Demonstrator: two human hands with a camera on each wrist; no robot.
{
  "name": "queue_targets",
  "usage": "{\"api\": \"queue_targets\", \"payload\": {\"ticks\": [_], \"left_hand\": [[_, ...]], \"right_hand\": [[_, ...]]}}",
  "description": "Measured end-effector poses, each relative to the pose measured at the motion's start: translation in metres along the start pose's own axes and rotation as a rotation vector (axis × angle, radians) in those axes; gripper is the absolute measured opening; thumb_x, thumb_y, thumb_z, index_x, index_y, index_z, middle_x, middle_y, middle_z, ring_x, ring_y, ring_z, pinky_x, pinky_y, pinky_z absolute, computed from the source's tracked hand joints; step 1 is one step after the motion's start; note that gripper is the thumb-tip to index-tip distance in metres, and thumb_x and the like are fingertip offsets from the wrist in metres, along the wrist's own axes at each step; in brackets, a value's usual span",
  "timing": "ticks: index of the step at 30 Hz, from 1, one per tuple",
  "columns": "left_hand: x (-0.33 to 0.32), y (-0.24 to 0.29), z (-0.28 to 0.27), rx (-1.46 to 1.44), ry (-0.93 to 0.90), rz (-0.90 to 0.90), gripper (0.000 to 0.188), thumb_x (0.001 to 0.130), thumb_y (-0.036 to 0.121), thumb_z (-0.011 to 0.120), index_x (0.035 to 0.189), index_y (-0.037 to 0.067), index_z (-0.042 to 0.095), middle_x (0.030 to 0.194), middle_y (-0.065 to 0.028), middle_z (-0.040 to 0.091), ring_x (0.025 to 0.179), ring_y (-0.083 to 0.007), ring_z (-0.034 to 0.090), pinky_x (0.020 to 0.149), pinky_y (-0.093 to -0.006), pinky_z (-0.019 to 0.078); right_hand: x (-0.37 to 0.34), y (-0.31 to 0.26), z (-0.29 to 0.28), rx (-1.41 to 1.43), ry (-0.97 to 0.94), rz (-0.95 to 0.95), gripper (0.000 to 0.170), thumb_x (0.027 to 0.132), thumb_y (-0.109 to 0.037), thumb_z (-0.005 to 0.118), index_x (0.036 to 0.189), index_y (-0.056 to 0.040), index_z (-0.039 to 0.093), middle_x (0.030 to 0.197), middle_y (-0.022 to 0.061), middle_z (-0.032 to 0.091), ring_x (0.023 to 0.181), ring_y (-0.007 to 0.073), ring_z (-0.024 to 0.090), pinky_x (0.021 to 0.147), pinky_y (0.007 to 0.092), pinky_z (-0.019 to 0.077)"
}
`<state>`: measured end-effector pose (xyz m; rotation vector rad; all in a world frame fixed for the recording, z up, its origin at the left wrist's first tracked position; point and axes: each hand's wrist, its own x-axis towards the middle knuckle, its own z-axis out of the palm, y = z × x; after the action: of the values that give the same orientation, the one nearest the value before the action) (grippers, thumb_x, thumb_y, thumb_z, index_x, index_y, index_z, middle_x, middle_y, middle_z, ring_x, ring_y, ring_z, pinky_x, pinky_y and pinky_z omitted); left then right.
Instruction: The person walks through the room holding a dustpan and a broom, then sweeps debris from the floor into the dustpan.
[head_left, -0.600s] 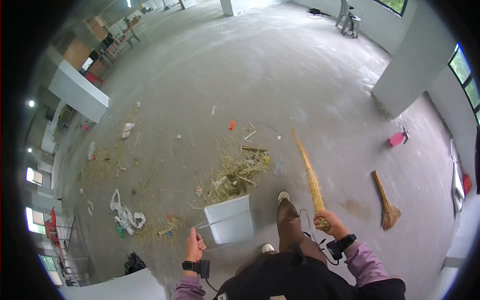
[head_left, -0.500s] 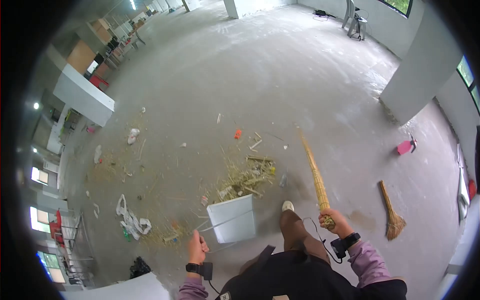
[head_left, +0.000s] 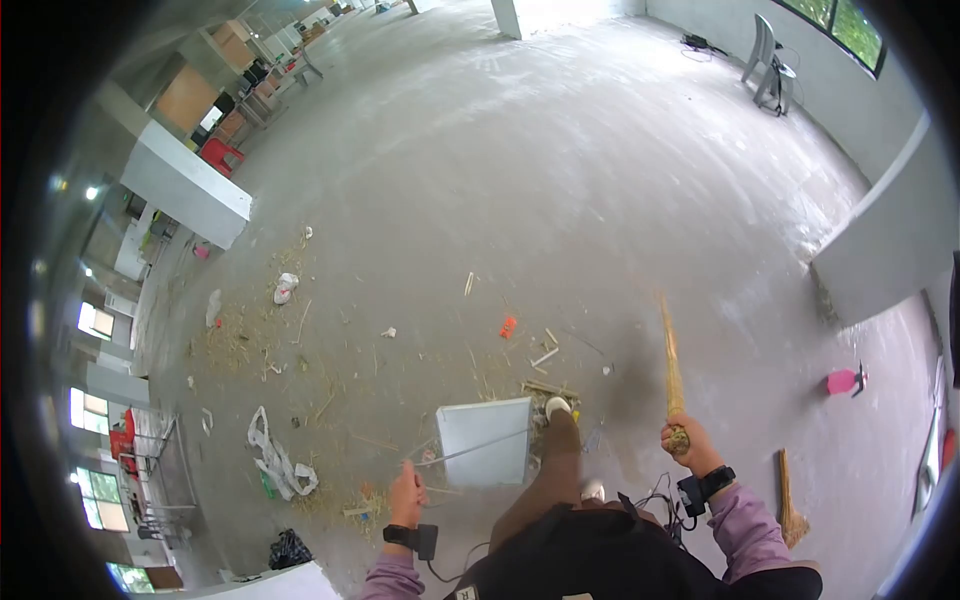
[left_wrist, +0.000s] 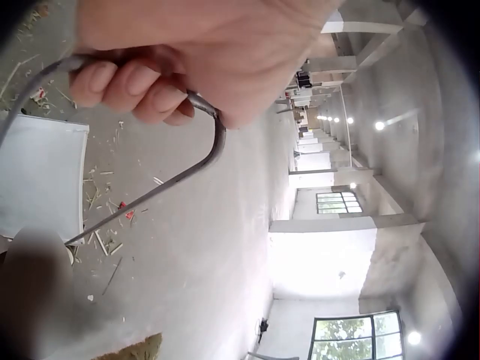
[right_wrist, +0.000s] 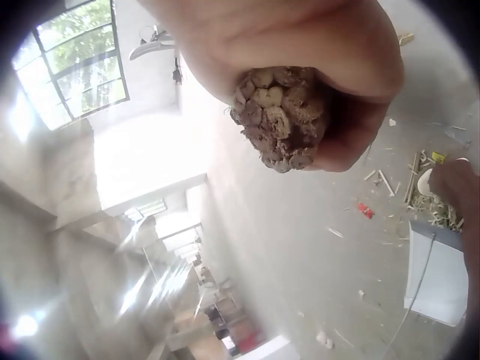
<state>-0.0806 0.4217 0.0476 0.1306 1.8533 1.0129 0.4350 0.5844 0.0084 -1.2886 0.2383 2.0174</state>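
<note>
Fingers of the left hand [head_left: 406,497] curl round a bent wire handle [left_wrist: 169,182], while the right hand [head_left: 690,447] grips the bundled-stalk end of a broom [head_left: 671,365]. The broom, yellowish and tapering, points up the frame from that fist. At lower centre, between the hands but nearer the left, a pale, flat, squarish dustpan [head_left: 485,440] rests on the grey floor [head_left: 560,190].

In the head view, the leg [head_left: 548,470] and shoe [head_left: 558,407] hide much of the straw pile [head_left: 543,388]; far-off clutter [head_left: 255,85] at upper left is too small to tell. In the left wrist view, the left edge cuts off the dustpan [left_wrist: 41,176], and a blurred brown shape [left_wrist: 34,289] covers its lower part.
</note>
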Motion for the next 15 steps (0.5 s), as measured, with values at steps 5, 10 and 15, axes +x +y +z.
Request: {"api": "queue_targets", "payload": {"ticks": [5, 10, 15], "left_hand": [[0.082, 0.071, 0.046, 0.039, -0.026, 0.017, 0.047, 0.087, 0.052, 0.048, 0.061, 0.012, 0.04, 0.045, 0.0037, 0.029, 0.036, -0.0077, 0.028, 0.037, -0.0236, 0.0224], [0.13, 0.178, 0.092, 0.044, -0.023, -0.042, 0.05, 0.086, 0.05, 0.048, 0.054, 0.013, 0.04, 0.045, 0.0029, 0.032, 0.037, -0.0094, 0.031, 0.037, -0.0253, 0.0238], [0.201, 0.256, 0.124, 0.026, -0.024, -0.011, 0.051, 0.086, 0.051, 0.048, 0.055, 0.012, 0.041, 0.044, 0.0019, 0.033, 0.036, -0.0101, 0.032, 0.037, -0.0258, 0.0247]], "right_hand": [[0.056, -0.065, 0.062, 0.082, 0.004, -0.022, 0.011, 0.078, -0.005, 0.054, 0.077, -0.0085, 0.043, 0.061, 0.0023, 0.046, 0.052, 0.0143, 0.05, 0.043, 0.0256, 0.0428], [0.103, -0.122, 0.131, 0.139, 0.013, -0.015, 0.012, 0.077, -0.005, 0.054, 0.077, -0.0092, 0.044, 0.06, 0.0012, 0.045, 0.05, 0.0141, 0.049, 0.042, 0.0255, 0.0435], [0.168, -0.191, 0.219, 0.095, 0.068, 0.004, 0.012, 0.077, -0.004, 0.054, 0.077, -0.0097, 0.044, 0.06, 0.0013, 0.045, 0.05, 0.0145, 0.049, 0.042, 0.0261, 0.0435]]}}
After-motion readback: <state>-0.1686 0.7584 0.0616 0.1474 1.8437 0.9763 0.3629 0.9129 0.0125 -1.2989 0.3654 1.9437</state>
